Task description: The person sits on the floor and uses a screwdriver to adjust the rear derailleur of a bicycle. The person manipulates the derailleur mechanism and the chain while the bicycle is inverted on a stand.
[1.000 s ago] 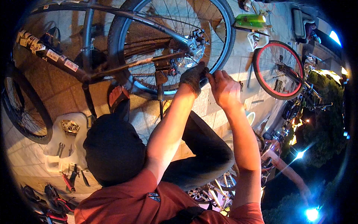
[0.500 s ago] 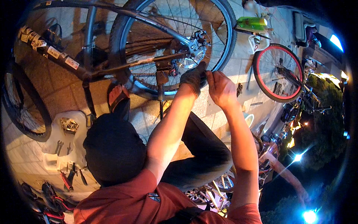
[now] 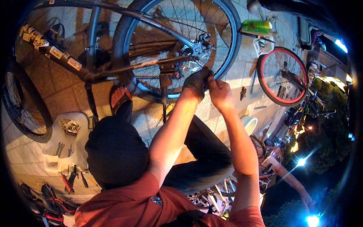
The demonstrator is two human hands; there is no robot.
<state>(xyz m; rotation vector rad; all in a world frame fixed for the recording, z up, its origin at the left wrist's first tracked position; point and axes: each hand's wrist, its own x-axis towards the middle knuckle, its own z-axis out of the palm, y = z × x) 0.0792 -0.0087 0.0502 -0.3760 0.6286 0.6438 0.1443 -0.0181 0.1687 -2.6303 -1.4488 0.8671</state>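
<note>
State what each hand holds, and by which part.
Both the gloved left hand and bare right hand grip the bicycle's rear wheel at the tyre's lower edge; any small item between them is hidden.

Two hands: one dark-gloved left hand (image 3: 196, 81), one bare right hand (image 3: 220, 92); one blue-rimmed spoked bicycle wheel (image 3: 230, 41); one red-rimmed wheel (image 3: 283, 76); one white plastic tool tray (image 3: 77, 125).

Dim warm light, fisheye-bent edges
</note>
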